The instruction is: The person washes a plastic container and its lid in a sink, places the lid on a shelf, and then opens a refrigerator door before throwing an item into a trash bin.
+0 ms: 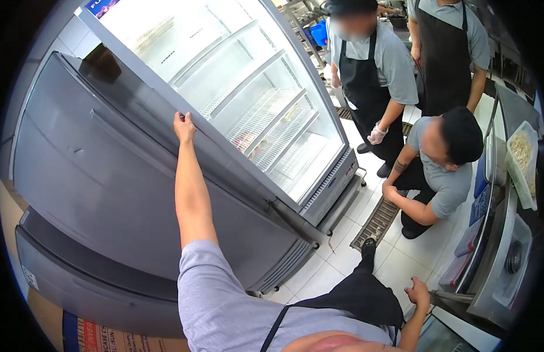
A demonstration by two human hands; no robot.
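My left arm is stretched out, and my left hand (185, 127) is closed on the left edge of an upright display fridge (242, 88). White light fills its cabinet. Several wire shelves (272, 120) show inside, with a few small items on the lower ones. My right hand (418, 291) hangs low at my side, near the corner of a steel counter; its fingers are partly apart with nothing in them.
A grey steel cabinet (107, 152) stands left of the fridge. One person (439, 170) crouches by the floor drain grate (377, 222); two aproned people (371, 70) stand behind. At right, the counter (489, 258) holds a tray of pale strips (522, 155). A printed carton (116, 337) sits lower left.
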